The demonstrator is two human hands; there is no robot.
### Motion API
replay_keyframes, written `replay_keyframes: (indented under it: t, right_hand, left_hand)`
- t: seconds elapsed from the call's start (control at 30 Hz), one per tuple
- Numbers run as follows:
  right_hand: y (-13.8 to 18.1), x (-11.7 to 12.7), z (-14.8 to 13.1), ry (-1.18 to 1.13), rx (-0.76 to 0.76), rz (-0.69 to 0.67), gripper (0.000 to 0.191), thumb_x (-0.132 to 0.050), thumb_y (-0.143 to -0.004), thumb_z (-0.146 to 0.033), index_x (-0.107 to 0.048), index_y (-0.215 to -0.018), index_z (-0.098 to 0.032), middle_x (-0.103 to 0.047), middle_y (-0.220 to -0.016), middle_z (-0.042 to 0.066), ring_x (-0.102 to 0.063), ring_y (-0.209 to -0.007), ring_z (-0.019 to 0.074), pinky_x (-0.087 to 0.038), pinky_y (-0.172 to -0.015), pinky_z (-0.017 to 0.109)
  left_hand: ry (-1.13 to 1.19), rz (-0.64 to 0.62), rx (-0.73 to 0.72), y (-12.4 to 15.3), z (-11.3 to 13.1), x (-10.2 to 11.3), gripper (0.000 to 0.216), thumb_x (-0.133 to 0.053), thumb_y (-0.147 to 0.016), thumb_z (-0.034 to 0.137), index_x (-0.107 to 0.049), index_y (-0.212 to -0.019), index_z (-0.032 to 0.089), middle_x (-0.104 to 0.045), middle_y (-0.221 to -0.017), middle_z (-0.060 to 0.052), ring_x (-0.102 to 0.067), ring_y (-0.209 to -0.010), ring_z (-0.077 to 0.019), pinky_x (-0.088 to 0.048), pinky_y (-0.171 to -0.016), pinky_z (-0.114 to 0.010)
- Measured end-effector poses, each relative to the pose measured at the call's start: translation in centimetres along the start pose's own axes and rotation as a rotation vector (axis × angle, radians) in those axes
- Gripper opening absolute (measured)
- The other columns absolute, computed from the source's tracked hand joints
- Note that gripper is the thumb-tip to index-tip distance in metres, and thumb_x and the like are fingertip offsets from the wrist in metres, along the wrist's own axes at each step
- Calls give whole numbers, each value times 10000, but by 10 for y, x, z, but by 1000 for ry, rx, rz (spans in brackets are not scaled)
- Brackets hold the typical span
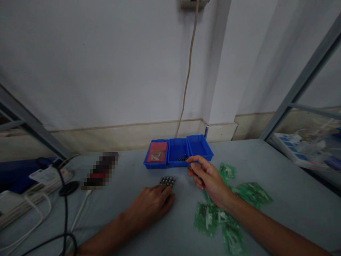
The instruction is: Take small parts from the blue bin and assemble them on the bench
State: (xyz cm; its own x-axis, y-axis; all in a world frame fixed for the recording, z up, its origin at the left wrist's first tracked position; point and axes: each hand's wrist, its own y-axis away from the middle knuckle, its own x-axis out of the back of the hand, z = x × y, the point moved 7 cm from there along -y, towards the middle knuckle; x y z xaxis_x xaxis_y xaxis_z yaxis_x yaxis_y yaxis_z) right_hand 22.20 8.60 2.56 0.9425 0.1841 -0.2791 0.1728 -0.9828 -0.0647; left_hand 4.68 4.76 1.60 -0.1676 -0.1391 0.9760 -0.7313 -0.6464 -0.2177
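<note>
A: Risk?
B: Left hand (154,201) at metal pieces (167,181), front of middle bin (177,164) — grip unclear; a nudge could scatter them.
A: Right hand (210,180)?
B: Fingers curled, front-right of bin — can't tell if loaded; slip drops any part.

The left hand (156,203) touches small metal parts (167,181) near blue bins (178,148).

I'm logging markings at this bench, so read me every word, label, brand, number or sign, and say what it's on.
No text is readable in this view.
Green plastic bags: any print too small and blurred.
Red plastic packet in the leftmost blue bin: any print too blurred.
White adapter at left: any marking too small.
Dark device: pixelated, unreadable.
Metal pieces at the left hand: no marking discernible.
</note>
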Motion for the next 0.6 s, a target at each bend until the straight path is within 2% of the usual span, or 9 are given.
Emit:
replay_keyframes:
  t: [0.23, 0.43, 0.6]
  right_hand:
    - [1, -1, 0, -87, -64, 5, 272, -698, -932, -446, -637, -1087, -232, -498, -692, -60, -305, -458, 55, -189, -413, 195]
    - [1, -2, 0, -120, -66, 3, 258, -698, -935, -426, -634, -1087, -228, -494, -705, -59, -308, -464, 50, -183, -416, 195]
    - [0, 0, 1, -78, -44, 27, 278, -687, -938, -453, -634, -1103, -235, -557, -745, -38, -339, -462, 55, -203, -409, 195]
  left_hand:
    - [17, 32, 0, 0, -1, 2, 231, -432, -1063, 260, -592, -917, 180, -653, -789, -35, -653, -649, -170, -511, -589, -254]
    - [18, 11, 5, 0, -1, 1, 226, -445, -1062, 268, -593, -916, 180, -652, -780, -31, -653, -650, -169, -514, -595, -254]
    - [35, 42, -3, -1, 0, 5, 263, -407, -1075, 271, -597, -918, 178, -653, -782, -34, -653, -649, -163, -518, -600, -251]
